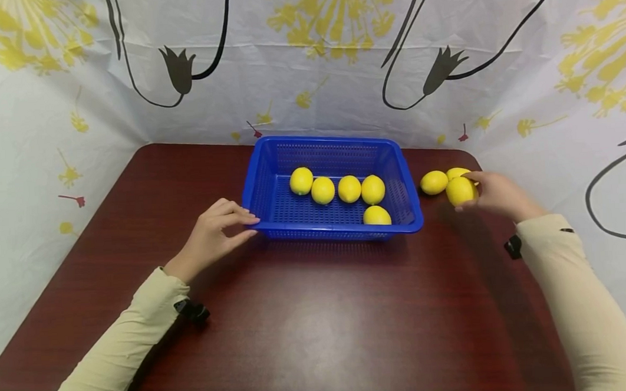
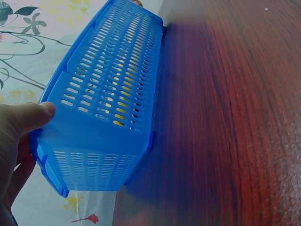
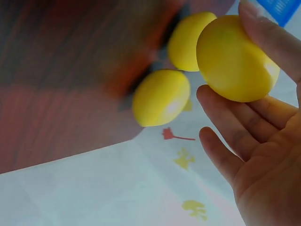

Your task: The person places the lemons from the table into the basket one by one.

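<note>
The right grip [image 1: 496, 195] is closed around one lemon [image 1: 460, 192], thumb on one side and fingers on the other, at the far right of the worktop [image 1: 298, 314]. Two loose lemons [image 1: 433, 182] lie just beside it, outside the blue basket [image 1: 320, 226]. The left grip [image 1: 211, 233] pinches the basket's near-left corner, while five lemons [image 1: 349, 189] sit inside.

The held lemon looks smooth and round, so a light or uneven hold could let it slip out. Knocking the loose pair could send one rolling over the edge, which the right wrist view shows close by. A hard pull at the one held corner might swing the basket and set its lemons rolling.

The rearmost loose lemon is partly covered by the held one in the head view, and whether they touch, or whether the held lemon is fully lifted, is hard to tell. The basket's front rim cuts off the bottom of the nearest lemon inside. From the left wrist, the contents show only as yellow glimpses through the slots.
</note>
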The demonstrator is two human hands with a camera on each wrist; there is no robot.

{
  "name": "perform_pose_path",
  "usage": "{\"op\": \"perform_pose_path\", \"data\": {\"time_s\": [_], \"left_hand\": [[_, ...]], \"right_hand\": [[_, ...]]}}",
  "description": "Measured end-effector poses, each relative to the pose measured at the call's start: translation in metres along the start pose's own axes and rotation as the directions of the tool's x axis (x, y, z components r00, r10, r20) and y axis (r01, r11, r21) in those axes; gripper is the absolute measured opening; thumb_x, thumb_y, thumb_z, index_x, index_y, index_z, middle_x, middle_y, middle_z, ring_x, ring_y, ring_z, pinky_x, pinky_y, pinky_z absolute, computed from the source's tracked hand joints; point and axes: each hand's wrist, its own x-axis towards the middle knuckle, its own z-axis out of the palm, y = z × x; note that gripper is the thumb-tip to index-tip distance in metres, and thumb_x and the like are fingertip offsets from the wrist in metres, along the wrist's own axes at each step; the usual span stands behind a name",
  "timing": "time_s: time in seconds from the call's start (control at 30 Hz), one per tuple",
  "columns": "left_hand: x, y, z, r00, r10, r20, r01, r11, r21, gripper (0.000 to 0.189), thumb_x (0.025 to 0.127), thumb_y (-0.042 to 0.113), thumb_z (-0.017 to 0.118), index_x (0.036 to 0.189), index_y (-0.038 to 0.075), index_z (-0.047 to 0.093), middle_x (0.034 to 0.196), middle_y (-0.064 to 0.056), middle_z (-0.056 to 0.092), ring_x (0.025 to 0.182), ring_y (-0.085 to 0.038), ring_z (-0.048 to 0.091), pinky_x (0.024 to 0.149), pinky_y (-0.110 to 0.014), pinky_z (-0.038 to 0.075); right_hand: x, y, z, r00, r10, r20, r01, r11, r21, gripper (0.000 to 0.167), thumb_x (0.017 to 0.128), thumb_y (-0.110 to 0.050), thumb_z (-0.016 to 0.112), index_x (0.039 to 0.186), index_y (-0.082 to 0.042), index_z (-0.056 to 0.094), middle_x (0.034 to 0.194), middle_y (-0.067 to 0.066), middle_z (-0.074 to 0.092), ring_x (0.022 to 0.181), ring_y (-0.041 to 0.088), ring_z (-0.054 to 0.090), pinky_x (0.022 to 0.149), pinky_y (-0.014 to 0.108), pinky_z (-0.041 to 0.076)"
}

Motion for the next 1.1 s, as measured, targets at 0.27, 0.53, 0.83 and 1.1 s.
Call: {"op": "perform_pose_path", "data": {"time_s": [0.27,0.53,0.83,1.1], "left_hand": [[0.000,0.000,0.000,1.000,-0.002,0.005,0.002,1.000,0.003,0.031,0.068,0.003,0.089,0.096,0.010,0.079,0.096,-0.004,0.072,0.092,-0.018,0.058,0.080,-0.021,0.045],[-0.001,0.001,-0.001,1.000,-0.007,0.011,0.007,1.000,0.003,0.029,0.070,0.004,0.088,0.097,0.011,0.079,0.096,-0.003,0.072,0.093,-0.017,0.058,0.080,-0.021,0.045],[-0.001,0.000,-0.001,1.000,-0.008,0.015,0.008,1.000,0.004,0.028,0.071,0.004,0.087,0.097,0.011,0.079,0.096,-0.003,0.072,0.094,-0.018,0.059,0.081,-0.021,0.046],[-0.001,0.001,-0.001,1.000,-0.004,0.013,0.004,1.000,0.003,0.028,0.071,0.005,0.087,0.097,0.010,0.079,0.096,-0.003,0.072,0.093,-0.018,0.058,0.080,-0.022,0.046]], "right_hand": [[0.003,-0.023,-0.016,1.000,0.004,-0.016,-0.004,1.000,0.025,0.087,0.073,-0.049,0.085,0.137,0.001,0.053,0.114,0.025,0.065,0.094,0.035,0.061,0.073,0.037,0.046],[0.010,-0.047,-0.032,0.998,-0.026,-0.051,0.027,1.000,0.013,0.079,0.075,-0.050,0.083,0.134,-0.003,0.058,0.118,0.024,0.066,0.101,0.038,0.059,0.082,0.048,0.046],[0.019,-0.078,-0.052,0.986,-0.110,-0.121,0.108,0.994,-0.031,0.072,0.075,-0.049,0.083,0.129,-0.008,0.062,0.101,0.015,0.071,0.087,0.029,0.061,0.072,0.037,0.044],[0.032,-0.106,-0.059,0.991,-0.113,-0.077,0.114,0.994,0.007,0.083,0.076,-0.059,0.078,0.141,-0.013,0.055,0.122,0.020,0.067,0.107,0.036,0.064,0.090,0.053,0.050]]}}
